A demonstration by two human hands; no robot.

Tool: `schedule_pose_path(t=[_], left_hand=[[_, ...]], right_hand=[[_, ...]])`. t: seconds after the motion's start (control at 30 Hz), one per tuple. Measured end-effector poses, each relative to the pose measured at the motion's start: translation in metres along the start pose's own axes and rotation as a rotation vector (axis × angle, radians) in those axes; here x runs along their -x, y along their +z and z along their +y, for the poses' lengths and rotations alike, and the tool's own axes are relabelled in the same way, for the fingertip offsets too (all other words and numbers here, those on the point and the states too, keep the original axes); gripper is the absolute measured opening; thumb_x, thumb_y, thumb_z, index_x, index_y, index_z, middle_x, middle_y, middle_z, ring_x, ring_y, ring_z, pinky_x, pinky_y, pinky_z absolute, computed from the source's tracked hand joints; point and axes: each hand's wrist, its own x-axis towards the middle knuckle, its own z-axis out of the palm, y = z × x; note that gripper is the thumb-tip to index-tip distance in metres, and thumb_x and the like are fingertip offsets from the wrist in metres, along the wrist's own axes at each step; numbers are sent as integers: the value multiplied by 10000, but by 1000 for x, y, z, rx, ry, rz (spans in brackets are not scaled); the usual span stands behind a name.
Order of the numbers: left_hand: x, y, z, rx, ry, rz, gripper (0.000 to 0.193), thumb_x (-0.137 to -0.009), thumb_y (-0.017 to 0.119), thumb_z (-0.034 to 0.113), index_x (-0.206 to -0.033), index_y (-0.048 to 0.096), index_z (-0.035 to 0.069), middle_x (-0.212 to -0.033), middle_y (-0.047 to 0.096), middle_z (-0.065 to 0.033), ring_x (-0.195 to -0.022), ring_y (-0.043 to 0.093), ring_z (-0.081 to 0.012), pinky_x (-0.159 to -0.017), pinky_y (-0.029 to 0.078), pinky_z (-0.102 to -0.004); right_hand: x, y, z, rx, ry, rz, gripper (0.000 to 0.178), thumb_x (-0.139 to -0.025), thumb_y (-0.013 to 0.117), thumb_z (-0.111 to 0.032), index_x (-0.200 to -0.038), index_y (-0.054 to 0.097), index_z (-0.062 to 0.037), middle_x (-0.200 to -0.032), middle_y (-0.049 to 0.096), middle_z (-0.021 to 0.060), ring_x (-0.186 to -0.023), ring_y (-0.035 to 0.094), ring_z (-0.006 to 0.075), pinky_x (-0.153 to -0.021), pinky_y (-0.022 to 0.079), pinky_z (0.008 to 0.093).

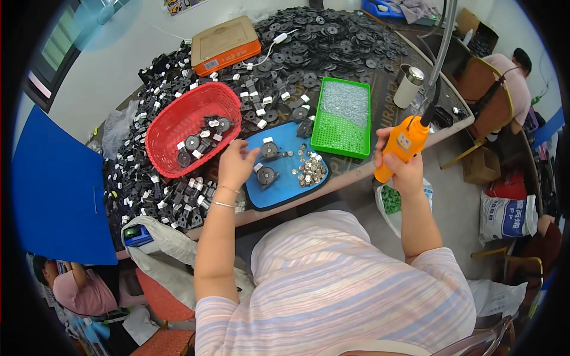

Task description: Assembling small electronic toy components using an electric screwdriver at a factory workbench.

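Observation:
My right hand (406,169) grips an orange electric screwdriver (405,142), held over the table's front edge with its black cord end upward. My left hand (237,163) hovers at the left edge of a blue mat (256,193), fingers apart, with nothing visible in them. Close to those fingers, two round black plastic parts with white tabs lie on the mat, an upper part (269,149) and a lower part (266,175). Small silver round metal pieces (313,171) are heaped on its right side. A red basket (166,133) beside my left hand contains several similar black parts.
A green tray (341,140) of small silvery pieces stands right of the mat. Behind lie an orange scale (224,44) and a large pile of black discs (332,41). Black-and-white parts crowd the left. A metal cup (408,88) stands at right. Other people sit on both sides.

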Motion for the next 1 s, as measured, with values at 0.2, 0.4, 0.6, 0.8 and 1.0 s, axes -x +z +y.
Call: schedule_pose_path(t=[0.2,0.4,0.6,0.8,1.0], left_hand=[[13,-10,-17,179,-21,-14,302,-786,675,140,-1018,579,-28,-848,641,-124,-742,618,-181,-671,497,-278],[46,3,4,42,175,204,356,-751,701,176,-1029,557,8,-1065,548,-165,-985,522,-319,-852,420,-376],[97,21,-1,-230,351,323,495,-746,711,303,-1102,525,14,-1241,447,-185,-1132,412,-355,-953,309,-449],[95,23,2,-280,340,313,458,-757,697,309,-1086,533,35,-1238,454,-157,-1135,413,-346,-950,309,-444],[95,28,5,-268,333,312,425,-756,694,310,-1052,544,44,-1215,473,-147,-1126,430,-340,-940,322,-436]], right_hand=[[11,0,1,-101,-2,-37,460,-745,682,-21,-1164,495,10,-937,550,51,-735,562,109,-664,483,244],[22,-4,3,-99,-155,14,510,-719,682,24,-1186,477,34,-997,564,90,-778,573,142,-702,474,259],[18,-16,8,-33,-127,49,533,-742,688,-110,-1202,458,30,-996,548,97,-738,571,167,-673,463,278],[4,-13,15,-85,-90,-41,507,-732,666,-17,-1197,471,32,-1015,557,81,-764,568,136,-715,467,266],[-5,-18,26,-122,-98,-67,504,-733,661,-6,-1198,467,28,-1011,559,88,-765,569,141,-712,469,270]])
